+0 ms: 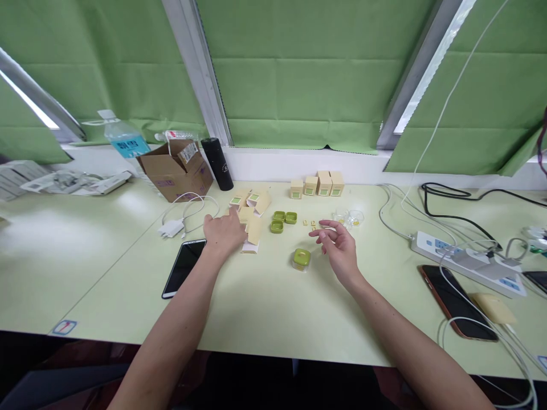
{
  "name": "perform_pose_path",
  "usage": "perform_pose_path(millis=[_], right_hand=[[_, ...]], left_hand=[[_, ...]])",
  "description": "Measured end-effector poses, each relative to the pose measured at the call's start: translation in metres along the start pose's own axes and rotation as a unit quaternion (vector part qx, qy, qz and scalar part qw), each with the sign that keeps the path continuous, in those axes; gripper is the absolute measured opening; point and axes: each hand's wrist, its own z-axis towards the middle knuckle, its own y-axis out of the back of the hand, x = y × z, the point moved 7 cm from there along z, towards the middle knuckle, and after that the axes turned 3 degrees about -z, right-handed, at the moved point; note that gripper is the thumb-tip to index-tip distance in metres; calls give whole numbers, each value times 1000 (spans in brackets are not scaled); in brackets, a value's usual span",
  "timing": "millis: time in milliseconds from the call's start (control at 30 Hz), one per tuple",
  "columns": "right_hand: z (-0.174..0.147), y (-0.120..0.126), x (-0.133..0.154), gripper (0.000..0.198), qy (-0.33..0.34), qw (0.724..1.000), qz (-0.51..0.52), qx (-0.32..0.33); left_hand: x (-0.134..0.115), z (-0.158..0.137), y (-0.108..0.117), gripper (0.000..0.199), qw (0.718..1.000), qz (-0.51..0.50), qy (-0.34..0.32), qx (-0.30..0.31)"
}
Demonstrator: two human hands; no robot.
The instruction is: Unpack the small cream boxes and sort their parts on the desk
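My left hand is at the flattened cream cartons, its fingers pointing down and mostly hidden behind the back of the hand, so I cannot tell whether it grips one. To the right, my right hand hovers with fingers spread and nothing in them. Just left of it stands a small clear container with a green lid. Tiny yellow pieces lie near its fingertips, with clear cups behind them. Between the hands sit several square green lids, hollow side up.
Small cream boxes stand along the back. At left are a black phone, white charger, cardboard box and black tumbler. At right lie a power strip, another phone and tangled cables.
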Motion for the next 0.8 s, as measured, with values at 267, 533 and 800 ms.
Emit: perform_pose_path(millis=[267, 533, 800], right_hand=[[2, 11, 5, 26, 38, 995, -70, -59], [-5, -2, 15, 10, 208, 919, -336, 4], [-21, -31, 15, 8, 310, 838, -432, 121]], left_hand=[[-9, -3, 17, 36, 992, -44, -30, -114], [-97, -54, 0, 28, 881, -314, -353, -16], [-119, -75, -29, 52, 851, -355, -372, 109]])
